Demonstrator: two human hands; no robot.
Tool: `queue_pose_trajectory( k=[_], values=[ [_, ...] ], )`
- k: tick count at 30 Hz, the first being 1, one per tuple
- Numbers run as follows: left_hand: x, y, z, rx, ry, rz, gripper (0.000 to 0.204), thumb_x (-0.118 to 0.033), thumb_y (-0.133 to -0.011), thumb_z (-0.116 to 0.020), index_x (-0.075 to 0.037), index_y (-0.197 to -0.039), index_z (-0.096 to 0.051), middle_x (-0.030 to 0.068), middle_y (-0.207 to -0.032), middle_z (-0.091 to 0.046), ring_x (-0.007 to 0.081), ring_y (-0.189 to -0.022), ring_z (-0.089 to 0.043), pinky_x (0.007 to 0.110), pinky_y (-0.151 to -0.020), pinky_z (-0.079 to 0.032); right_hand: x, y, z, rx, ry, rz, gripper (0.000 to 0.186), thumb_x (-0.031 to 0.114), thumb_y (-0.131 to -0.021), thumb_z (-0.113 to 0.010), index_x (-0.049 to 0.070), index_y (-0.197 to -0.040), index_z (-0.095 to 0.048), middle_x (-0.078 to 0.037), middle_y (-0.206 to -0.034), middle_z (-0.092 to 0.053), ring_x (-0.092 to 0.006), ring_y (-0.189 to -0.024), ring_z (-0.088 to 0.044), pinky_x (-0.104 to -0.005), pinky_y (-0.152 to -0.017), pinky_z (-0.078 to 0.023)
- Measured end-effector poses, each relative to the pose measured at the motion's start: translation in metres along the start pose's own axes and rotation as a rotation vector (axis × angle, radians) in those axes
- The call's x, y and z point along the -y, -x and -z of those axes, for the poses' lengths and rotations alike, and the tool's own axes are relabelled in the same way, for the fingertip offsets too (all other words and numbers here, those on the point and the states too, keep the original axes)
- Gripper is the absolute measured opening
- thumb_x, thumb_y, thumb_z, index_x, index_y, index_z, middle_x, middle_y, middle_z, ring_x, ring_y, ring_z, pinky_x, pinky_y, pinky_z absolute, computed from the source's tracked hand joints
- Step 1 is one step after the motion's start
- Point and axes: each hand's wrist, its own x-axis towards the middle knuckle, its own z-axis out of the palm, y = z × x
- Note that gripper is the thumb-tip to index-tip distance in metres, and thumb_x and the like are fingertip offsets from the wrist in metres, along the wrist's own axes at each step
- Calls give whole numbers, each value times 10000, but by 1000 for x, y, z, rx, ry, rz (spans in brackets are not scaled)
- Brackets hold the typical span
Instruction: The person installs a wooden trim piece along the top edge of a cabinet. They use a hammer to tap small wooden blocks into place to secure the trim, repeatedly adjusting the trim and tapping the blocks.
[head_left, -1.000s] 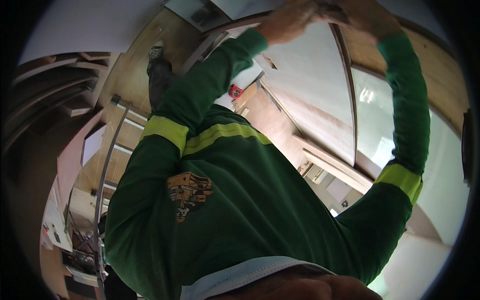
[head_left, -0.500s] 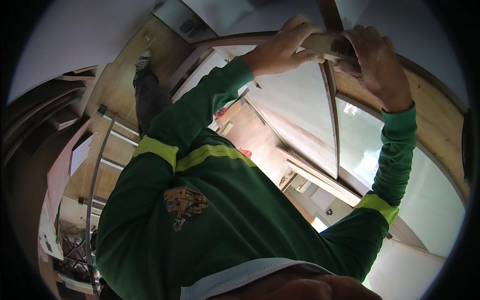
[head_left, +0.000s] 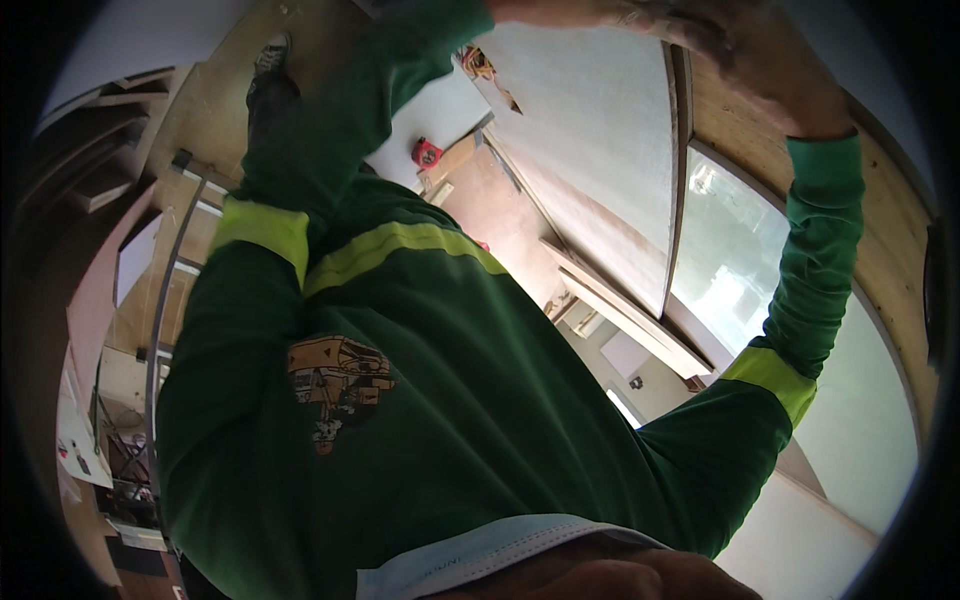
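Both my hands are raised close together at the upper edge, and the picture cuts them off in part. My left hand shows only its wrist side and some blurred fingers, so its grip is hidden. My right hand bends inward over a wooden surface, its fingers curled toward the left hand. What the fingers hold is out of the picture or smeared. A dark brown strip runs down just below the hands, between a large pale panel and a glossy pale pane.
A red round tool, like a tape measure, lies on a white surface left of the panel, near tangled orange cord. Along the left stands a metal frame with rungs. A patterned shoe rests on the wooden floor. Shelves curve along the left.
Both hands have moved up toward the upper edge. The light wooden piece and dark object seen in them before no longer show clearly. The red tool and cord have come into fuller view.
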Motion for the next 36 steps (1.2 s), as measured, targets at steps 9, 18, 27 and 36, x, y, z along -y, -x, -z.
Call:
queue_pose_trajectory(
  k=[9, 18, 27, 36],
  values=[
    [6, 9, -27, -87, 58, 6, 449, -328, -1111, -576, 1, -1410, -637, 236, -1286, -620, 418, -1252, -601, 500, -1052, -488, 10, 2, -42, -66, 3, -86, 281, 318, -995, -732, 54, -1030, -819, -159, -865, -681, -327, -885, -647, -488, -797, -517],
    [1, 27, -27, -84, -43, -66, 474, -163, -1084, -549, -1, -1530, -548, 161, -1304, -563, 329, -1189, -531, 464, -1077, -442, 11, -12, -48, -179, -111, 17, 333, 396, -1033, -699, 125, -1212, -772, -128, -1127, -722, -329, -869, -704, -528, -794, -589],
    [22, 54, -51, -205, -5, 124, 527, -12, -987, -561, 7, -1514, -551, 196, -1313, -592, 343, -1260, -528, 483, -1121, -403, 42, -25, -45, -276, 18, -15, 285, 343, -1004, -697, 80, -959, -798, -93, -987, -673, -305, -981, -643, -496, -882, -490],
    [-15, 32, -45, -310, -119, 93, 310, -50, -1016, -577, 30, -1313, -614, 200, -1234, -593, 398, -1192, -561, 495, -1046, -466, 20, -1, -38, -169, 4, -66, 242, 293, -1033, -692, 223, -1250, -774, -26, -1071, -691, -252, -1081, -659, -491, -906, -510]
  ],
)
